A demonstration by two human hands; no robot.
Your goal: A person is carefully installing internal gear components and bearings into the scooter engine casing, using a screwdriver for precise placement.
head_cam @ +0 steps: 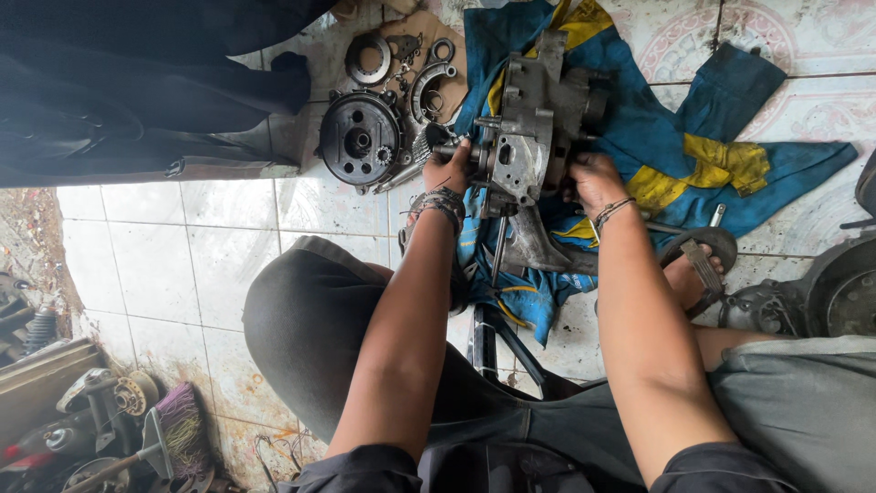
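A grey metal engine case point(532, 137) stands upright on a blue and yellow cloth point(693, 155) on the tiled floor. My left hand point(447, 169) grips its left side near a protruding shaft, with bracelets on the wrist. My right hand point(591, 178) holds the right side of the case, a cord on its wrist. Both hands are greasy. A thin rod point(497, 251) hangs down from the case between my arms.
A round dark clutch assembly point(359, 139), a ring point(368, 57) and small parts on cardboard lie beyond the left hand. A person in dark clothes point(137, 82) sits at top left. A sandalled foot point(693, 265), another engine part point(839, 292) and tools at bottom left point(119, 429) are nearby.
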